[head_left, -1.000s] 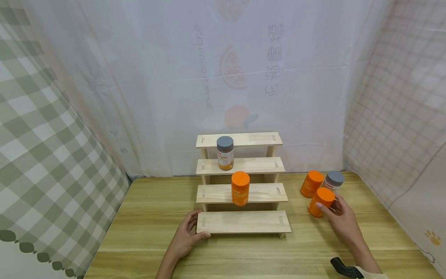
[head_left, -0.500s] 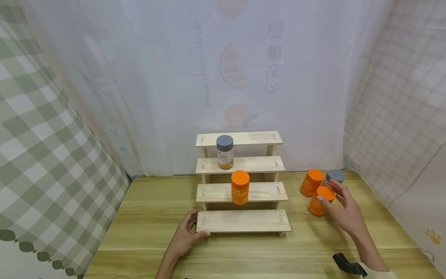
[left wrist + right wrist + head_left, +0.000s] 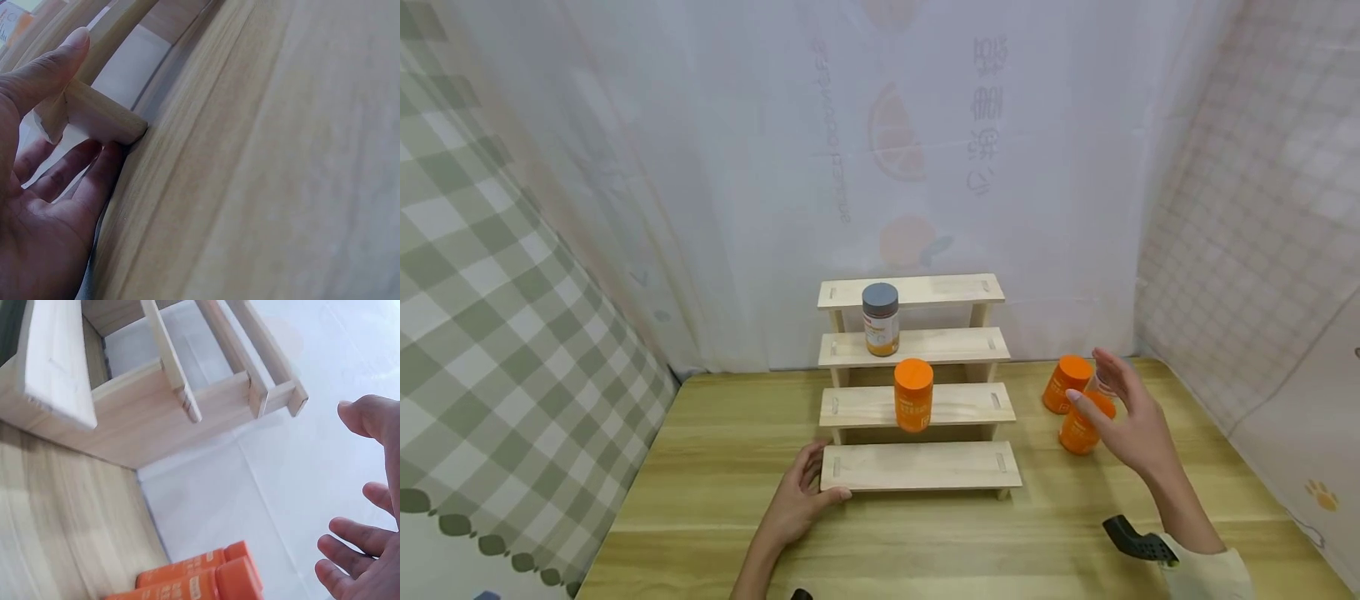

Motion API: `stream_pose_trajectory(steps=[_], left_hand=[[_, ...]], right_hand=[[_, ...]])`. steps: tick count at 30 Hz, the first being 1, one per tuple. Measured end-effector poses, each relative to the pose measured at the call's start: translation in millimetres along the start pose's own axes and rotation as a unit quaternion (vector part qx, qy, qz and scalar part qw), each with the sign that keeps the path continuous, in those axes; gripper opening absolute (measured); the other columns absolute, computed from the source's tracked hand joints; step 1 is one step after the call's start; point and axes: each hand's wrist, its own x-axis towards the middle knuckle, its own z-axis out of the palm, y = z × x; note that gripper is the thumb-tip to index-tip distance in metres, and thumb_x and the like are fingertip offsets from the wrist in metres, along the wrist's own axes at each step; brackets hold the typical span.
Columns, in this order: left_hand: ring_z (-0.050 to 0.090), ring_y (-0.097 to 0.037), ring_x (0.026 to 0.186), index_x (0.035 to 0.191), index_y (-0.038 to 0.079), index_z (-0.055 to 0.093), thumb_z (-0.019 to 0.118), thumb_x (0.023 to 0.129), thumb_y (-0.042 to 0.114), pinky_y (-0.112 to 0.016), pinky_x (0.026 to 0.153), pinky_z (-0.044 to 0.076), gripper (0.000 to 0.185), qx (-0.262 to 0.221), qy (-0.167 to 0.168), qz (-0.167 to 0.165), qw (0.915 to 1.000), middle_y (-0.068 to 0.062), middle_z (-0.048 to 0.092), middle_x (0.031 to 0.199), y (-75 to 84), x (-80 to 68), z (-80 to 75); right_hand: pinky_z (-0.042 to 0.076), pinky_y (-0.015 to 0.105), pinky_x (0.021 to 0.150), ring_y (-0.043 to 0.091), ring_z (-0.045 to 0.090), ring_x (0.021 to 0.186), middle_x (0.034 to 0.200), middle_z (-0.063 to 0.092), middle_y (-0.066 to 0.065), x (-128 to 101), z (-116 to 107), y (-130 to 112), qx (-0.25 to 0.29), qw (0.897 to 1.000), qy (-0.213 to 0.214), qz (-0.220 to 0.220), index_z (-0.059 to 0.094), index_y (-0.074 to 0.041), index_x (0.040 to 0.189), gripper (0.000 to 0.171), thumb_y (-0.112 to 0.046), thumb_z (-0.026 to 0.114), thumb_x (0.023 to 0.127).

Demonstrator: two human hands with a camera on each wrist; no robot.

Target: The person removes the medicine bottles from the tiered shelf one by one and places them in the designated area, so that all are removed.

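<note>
A four-step wooden display stand (image 3: 917, 467) stands on the table. My left hand (image 3: 796, 502) grips the left end of its lowest step, the thumb at the front edge. In the left wrist view the fingers (image 3: 65, 172) curl beside the step's leg. My right hand (image 3: 1135, 425) hovers with spread fingers over the jars at the right, holding nothing. Beneath it are an orange jar (image 3: 1078, 432), a second orange jar (image 3: 1067, 383) behind, and a pale-labelled jar (image 3: 1103, 385) mostly hidden by the hand. In the right wrist view, two orange jars (image 3: 187, 584) lie below the open fingers.
A grey-capped jar (image 3: 881, 320) stands on the stand's third step up, left of centre. On the second step is another orange jar (image 3: 913, 395). A white curtain (image 3: 760, 208) hangs behind the table (image 3: 715, 467), with checked cloth (image 3: 467, 275) on the left.
My right hand has let go of the front orange jar and risen above the jars, its fingers spreading and covering the grey-capped jar. The left hand stays on the stand. The head view has tilted slightly.
</note>
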Motion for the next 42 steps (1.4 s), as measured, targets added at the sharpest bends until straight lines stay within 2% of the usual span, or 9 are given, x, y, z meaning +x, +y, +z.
stream_pose_trajectory(steps=[2, 4, 5, 13, 20, 29, 31, 37, 42], left_hand=[[0.046, -0.038, 0.142, 0.155, 0.012, 0.037, 0.088, 0.082, 0.017, -0.029, 0.099, 0.054, 0.089, 0.009, -0.001, 0.006, 0.9999, -0.018, 0.051, 0.149, -0.2, 1.2, -0.5], [0.047, -0.038, 0.142, 0.156, 0.012, 0.038, 0.088, 0.082, 0.017, -0.028, 0.099, 0.054, 0.090, 0.011, 0.000, 0.007, 0.9999, -0.017, 0.051, 0.149, 0.4, 2.6, -1.0], [0.047, -0.037, 0.142, 0.156, 0.012, 0.038, 0.088, 0.082, 0.018, -0.028, 0.099, 0.054, 0.089, 0.012, 0.000, 0.009, 0.9999, -0.017, 0.051, 0.149, 0.5, 3.4, -1.2], [0.051, -0.034, 0.138, 0.151, 0.017, 0.045, 0.089, 0.080, 0.012, -0.027, 0.097, 0.054, 0.083, -0.010, 0.011, 0.012, 0.9998, -0.014, 0.056, 0.143, 4.2, 7.6, 0.4], [0.053, -0.027, 0.134, 0.149, 0.019, 0.046, 0.089, 0.080, 0.012, -0.024, 0.097, 0.053, 0.081, -0.008, 0.003, 0.009, 0.9999, -0.014, 0.055, 0.144, 5.3, 8.0, -2.1], [0.053, -0.027, 0.134, 0.149, 0.018, 0.045, 0.088, 0.081, 0.010, -0.025, 0.096, 0.054, 0.081, -0.019, -0.003, 0.009, 0.9998, -0.015, 0.054, 0.145, 6.3, 6.7, -1.9], [0.053, -0.028, 0.134, 0.148, 0.018, 0.046, 0.088, 0.080, 0.009, -0.025, 0.096, 0.054, 0.080, -0.024, -0.001, 0.005, 0.9997, -0.015, 0.055, 0.144, 6.2, 5.9, -1.4], [0.052, -0.029, 0.134, 0.147, 0.019, 0.047, 0.089, 0.079, 0.008, -0.025, 0.095, 0.054, 0.080, -0.025, 0.001, 0.002, 0.9997, -0.015, 0.055, 0.144, 3.8, 4.7, -0.7], [0.053, -0.026, 0.133, 0.148, 0.016, 0.046, 0.089, 0.080, 0.010, -0.025, 0.096, 0.054, 0.081, -0.015, -0.002, 0.006, 0.9999, -0.016, 0.054, 0.145, 1.0, 1.5, 0.6]], right_hand=[[0.027, -0.005, 0.095, 0.024, 0.044, 0.146, 0.160, 0.041, 0.020, 5, -1, -7, 0.002, 1.000, -0.007, 0.004, 0.030, -0.018, 0.161, 0.076, -0.026, 0.072, 0.098], [0.027, -0.005, 0.096, 0.045, 0.042, 0.142, 0.160, 0.041, 0.020, 10, 0, -15, 0.013, 1.000, -0.013, 0.003, 0.030, -0.018, 0.161, 0.076, -0.025, 0.072, 0.098], [0.027, -0.004, 0.098, 0.046, 0.041, 0.142, 0.160, 0.040, 0.020, 12, 0, -18, 0.020, 1.000, -0.016, 0.001, 0.031, -0.018, 0.161, 0.076, -0.024, 0.072, 0.098], [0.025, 0.000, 0.107, 0.043, 0.038, 0.143, 0.159, 0.041, 0.021, 28, 9, -37, 0.057, 0.997, -0.028, -0.048, 0.032, -0.017, 0.160, 0.075, -0.014, 0.072, 0.097], [0.028, 0.001, 0.109, 0.037, 0.038, 0.145, 0.160, 0.040, 0.014, 42, 16, -58, 0.074, 0.994, -0.052, -0.058, 0.032, -0.023, 0.160, 0.075, -0.013, 0.072, 0.097], [0.033, 0.008, 0.113, 0.035, 0.038, 0.147, 0.162, 0.039, 0.013, 57, 28, -82, 0.123, 0.983, -0.094, -0.097, 0.029, -0.024, 0.161, 0.081, -0.007, 0.072, 0.096], [0.034, 0.015, 0.117, 0.034, 0.039, 0.147, 0.162, 0.039, 0.011, 60, 32, -87, 0.121, 0.982, -0.103, -0.099, 0.028, -0.025, 0.162, 0.082, -0.008, 0.072, 0.096], [0.033, 0.050, 0.121, 0.033, 0.039, 0.148, 0.162, 0.039, 0.008, 67, 42, -102, 0.120, 0.979, -0.131, -0.095, 0.025, -0.029, 0.163, 0.083, -0.014, 0.072, 0.097], [0.029, 0.057, 0.122, 0.036, 0.037, 0.149, 0.164, 0.037, 0.013, 73, 49, -112, 0.139, 0.974, -0.155, -0.092, 0.024, -0.028, 0.163, 0.081, -0.016, 0.070, 0.098]])
